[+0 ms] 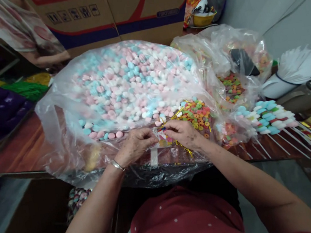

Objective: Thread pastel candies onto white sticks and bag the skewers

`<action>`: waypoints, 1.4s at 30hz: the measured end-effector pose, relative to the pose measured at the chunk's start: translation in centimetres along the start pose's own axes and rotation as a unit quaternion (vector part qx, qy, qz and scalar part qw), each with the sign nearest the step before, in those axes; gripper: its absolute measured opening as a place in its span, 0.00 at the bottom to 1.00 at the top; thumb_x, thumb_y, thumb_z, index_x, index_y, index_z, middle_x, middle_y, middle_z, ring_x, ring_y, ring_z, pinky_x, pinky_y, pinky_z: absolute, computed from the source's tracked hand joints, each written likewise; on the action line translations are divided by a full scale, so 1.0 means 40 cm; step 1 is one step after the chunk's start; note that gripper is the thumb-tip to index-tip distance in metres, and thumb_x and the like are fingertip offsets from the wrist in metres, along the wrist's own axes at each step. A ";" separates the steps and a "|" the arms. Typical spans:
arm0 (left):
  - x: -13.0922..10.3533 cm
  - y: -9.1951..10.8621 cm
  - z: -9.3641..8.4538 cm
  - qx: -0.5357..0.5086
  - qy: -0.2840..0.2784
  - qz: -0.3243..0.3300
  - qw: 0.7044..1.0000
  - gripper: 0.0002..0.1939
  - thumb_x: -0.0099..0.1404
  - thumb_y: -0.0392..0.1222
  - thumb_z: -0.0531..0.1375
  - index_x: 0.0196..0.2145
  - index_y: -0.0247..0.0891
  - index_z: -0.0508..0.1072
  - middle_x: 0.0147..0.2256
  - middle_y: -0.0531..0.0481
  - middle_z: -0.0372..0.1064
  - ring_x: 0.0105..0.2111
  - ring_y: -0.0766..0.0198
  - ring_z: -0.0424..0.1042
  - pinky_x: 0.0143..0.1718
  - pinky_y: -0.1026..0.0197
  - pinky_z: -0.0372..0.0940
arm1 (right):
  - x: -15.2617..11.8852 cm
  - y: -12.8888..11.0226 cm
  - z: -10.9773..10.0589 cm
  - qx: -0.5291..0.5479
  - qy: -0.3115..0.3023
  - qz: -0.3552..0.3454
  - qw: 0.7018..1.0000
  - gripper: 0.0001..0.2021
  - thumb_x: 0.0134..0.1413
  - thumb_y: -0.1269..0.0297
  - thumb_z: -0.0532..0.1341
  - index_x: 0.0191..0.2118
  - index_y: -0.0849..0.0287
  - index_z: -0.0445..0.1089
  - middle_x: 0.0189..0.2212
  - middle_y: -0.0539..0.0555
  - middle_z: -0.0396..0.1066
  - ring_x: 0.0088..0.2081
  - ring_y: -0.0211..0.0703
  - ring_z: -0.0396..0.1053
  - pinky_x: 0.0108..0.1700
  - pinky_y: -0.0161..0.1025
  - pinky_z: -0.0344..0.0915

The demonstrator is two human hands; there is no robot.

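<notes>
Glossy wood tabletop (30, 144) underlies smooth, rounded candies (112, 136); remotely, I see left hand (138, 144) and right hand (185, 133), both pinched closed on small printed film (162, 135).

Beyond the fingers (145, 132): cardboard box (144, 28), one; large bag of pastel sweets (52, 97), one. Farther right: yellow basket (204, 20), one. Right: white bundle (303, 66), one; marshmallow skewers (274, 117), several, overlapping, uncountable.

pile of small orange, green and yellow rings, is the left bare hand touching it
Apart: the head view shows a clear gap between the left hand and the ring pile, with the right hand in it.
</notes>
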State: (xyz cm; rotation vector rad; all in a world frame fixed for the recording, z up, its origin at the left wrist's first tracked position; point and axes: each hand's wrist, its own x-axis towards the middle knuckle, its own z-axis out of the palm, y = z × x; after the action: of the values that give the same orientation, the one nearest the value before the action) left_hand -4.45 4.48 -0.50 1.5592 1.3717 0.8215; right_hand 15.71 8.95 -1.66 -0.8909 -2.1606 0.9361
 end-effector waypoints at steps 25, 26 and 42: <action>-0.057 0.012 0.077 0.124 0.019 0.196 0.973 0.15 0.64 0.53 0.57 0.32 0.39 0.77 0.28 0.52 0.78 0.25 0.65 0.75 0.28 0.69 0.69 | -0.272 -0.044 -0.156 -0.205 0.326 0.045 0.922 0.07 0.63 0.65 0.52 0.42 0.57 0.66 0.36 0.54 0.72 0.38 0.42 0.69 0.41 0.39 0.65; -0.059 0.015 0.085 0.126 0.016 0.195 0.973 0.15 0.64 0.53 0.57 0.32 0.39 0.77 0.28 0.52 0.78 0.25 0.65 0.75 0.28 0.70 0.69 | -0.312 -0.024 -0.190 -0.222 0.357 0.085 0.903 0.07 0.62 0.65 0.52 0.40 0.57 0.66 0.35 0.54 0.72 0.38 0.42 0.69 0.40 0.39 0.65; -0.062 0.046 0.169 0.057 -0.025 0.140 0.988 0.11 0.65 0.45 0.58 0.31 0.36 0.76 0.27 0.50 0.74 0.26 0.67 0.71 0.29 0.69 0.65 | -0.561 0.181 -0.341 -0.445 0.344 0.249 0.788 0.15 0.61 0.62 0.47 0.30 0.58 0.67 0.28 0.57 0.69 0.31 0.47 0.65 0.35 0.43 0.62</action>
State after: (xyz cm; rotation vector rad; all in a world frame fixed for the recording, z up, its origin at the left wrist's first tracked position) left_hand 1.94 0.75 -1.33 1.8788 1.1958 0.8762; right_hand 41.31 0.58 -5.58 -1.9445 -1.6362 -0.3334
